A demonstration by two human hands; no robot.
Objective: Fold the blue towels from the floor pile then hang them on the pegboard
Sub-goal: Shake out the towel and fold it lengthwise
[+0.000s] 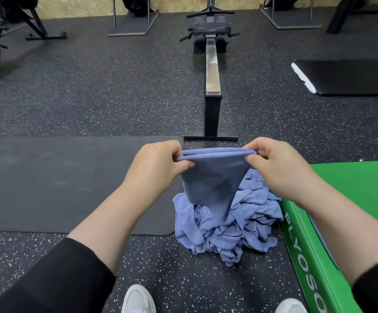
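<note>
Folding step, mid-fold: towel (212, 177) doubled, top corners pinched by left hand (158, 163) at 9 o'clock and right hand (276, 163) at 3, hanging above pile (228, 227) on the floor. Next, probably: another fold, edges kept aligned; pegboard unseen.

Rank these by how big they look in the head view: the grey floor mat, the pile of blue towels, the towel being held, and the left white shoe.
1. Grey floor mat
2. Pile of blue towels
3. Held towel, nearer the camera, so its rank is unsure
4. Left white shoe, partly cut off
</note>
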